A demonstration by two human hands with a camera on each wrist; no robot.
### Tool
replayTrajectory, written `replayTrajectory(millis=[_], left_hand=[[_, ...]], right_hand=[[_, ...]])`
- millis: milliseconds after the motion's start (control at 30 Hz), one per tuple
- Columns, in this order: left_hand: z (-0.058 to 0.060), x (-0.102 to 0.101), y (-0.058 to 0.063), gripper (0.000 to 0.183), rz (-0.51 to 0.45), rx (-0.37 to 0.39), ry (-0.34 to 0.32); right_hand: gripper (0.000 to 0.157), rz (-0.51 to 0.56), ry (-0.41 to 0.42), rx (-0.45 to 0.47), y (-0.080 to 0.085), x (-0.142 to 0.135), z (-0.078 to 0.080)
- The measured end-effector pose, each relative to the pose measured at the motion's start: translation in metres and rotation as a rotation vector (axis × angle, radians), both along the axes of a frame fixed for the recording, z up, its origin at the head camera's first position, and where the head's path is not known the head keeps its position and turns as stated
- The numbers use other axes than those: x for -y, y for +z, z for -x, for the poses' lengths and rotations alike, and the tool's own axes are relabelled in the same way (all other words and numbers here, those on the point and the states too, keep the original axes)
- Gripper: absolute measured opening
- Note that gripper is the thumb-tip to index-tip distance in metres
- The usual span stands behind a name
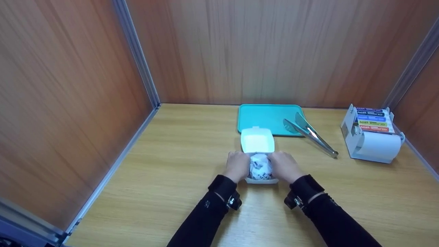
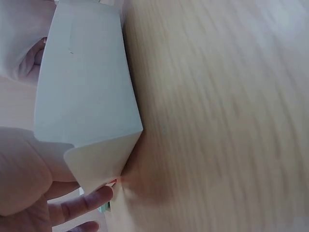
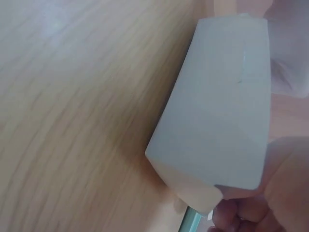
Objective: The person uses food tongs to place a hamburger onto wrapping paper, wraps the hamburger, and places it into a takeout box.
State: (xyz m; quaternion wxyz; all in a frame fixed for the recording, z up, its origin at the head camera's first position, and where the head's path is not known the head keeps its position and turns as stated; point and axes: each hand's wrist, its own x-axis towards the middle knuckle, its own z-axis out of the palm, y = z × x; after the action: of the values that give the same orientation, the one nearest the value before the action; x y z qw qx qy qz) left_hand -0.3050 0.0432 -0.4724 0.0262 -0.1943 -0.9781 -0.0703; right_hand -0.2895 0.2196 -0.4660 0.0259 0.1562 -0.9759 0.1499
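Note:
A white hinged carton sits on the table in front of me, its lid raised toward the back. Inside it lies a round bundle wrapped in white printed paper; the wrapping hides what it holds. My left hand grips the carton's left side, the thumb side over the wall and fingers outside near the back corner. On the opposite side my right hand grips the other wall, fingers curled at the back corner. Both wrist views show the carton's plain front panel close up.
A turquoise tray stands behind the carton, near the back wall. Metal tongs rest with their tips over its right edge and their handle on the table. Farther right is a white dispenser with a roll of coloured labels.

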Motion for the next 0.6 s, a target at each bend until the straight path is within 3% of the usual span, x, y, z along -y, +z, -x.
replayTrajectory(millis=[167,600], left_hand=[[-0.0018,-0.001,-0.0036,0.014,-0.02,-0.039,0.002],[-0.0045,-0.0048,0.0006,0.009,-0.01,-0.008,0.031]], right_hand=[[0.018,-0.013,0.035,-0.089,-0.0035,0.0,0.0],[0.013,-0.028,0.006,-0.095,-0.0025,0.0047,-0.0032]])
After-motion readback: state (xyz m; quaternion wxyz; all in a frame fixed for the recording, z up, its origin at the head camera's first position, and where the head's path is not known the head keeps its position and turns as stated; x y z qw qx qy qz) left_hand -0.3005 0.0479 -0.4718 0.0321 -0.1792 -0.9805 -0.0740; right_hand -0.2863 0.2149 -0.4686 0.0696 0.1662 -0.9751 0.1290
